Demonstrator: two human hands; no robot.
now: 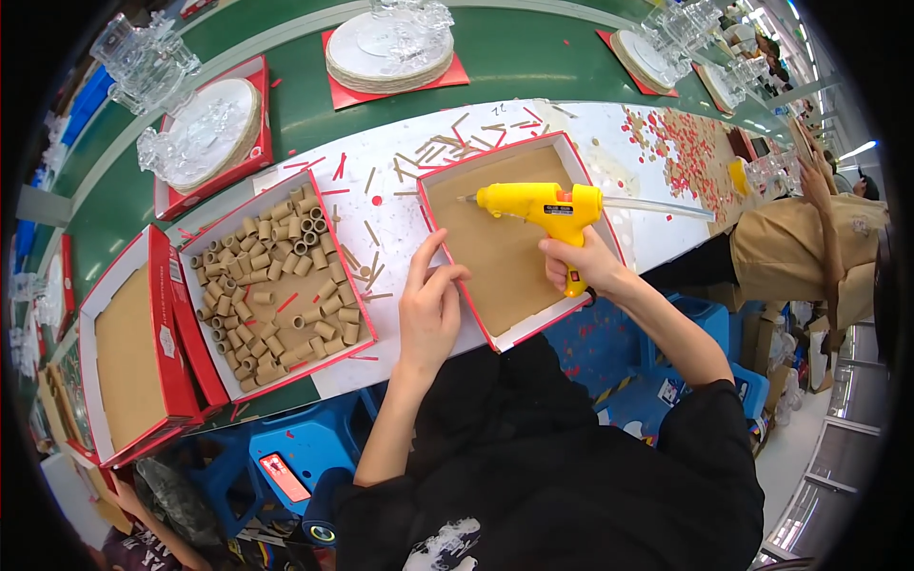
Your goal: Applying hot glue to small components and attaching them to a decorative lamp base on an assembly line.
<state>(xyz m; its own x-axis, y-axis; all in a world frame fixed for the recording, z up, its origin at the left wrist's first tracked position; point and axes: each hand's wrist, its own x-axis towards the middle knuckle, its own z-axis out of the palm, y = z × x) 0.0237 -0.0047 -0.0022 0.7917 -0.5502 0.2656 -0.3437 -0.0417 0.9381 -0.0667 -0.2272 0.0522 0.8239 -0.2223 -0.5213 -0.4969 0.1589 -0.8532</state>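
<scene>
Right hand (579,266) grips the yellow plastic glue gun (543,206), nozzle pointing frame-left over the red-rimmed brown cardboard tray (495,249); open left hand (428,309) steadies its left rim.

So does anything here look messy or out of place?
Yes. Thin red and brown sticks lie scattered loose over the white table instead of in a box, and red and tan scraps litter its far right end. The cardboard tubes sit inside their tray.

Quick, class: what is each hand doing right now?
Left hand: open, holding nothing, fingers resting at the shallow cardboard box's red edge.
Right hand: closed around the yellow glue gun's handle.
</scene>
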